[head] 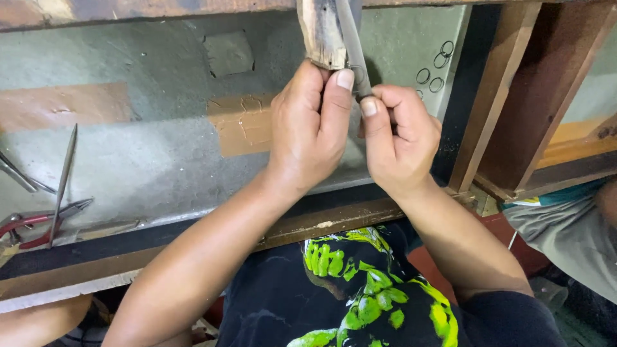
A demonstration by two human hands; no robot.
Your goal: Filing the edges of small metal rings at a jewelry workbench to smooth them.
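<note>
rough worn wood peg (321, 32), dull grey metal rod (350, 45).

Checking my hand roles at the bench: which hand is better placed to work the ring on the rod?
Probably the right hand: its fingertips pinch by the ring on the metal rod.

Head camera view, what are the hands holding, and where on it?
The left hand and right hand pinch a small metal ring by its rim against a wooden peg.

At six o'clock our black shirt (360, 295) bears neon-green print; at nine o'clock lie red-handled pliers (29, 226) on our grey-green benchtop (148, 154).
</note>
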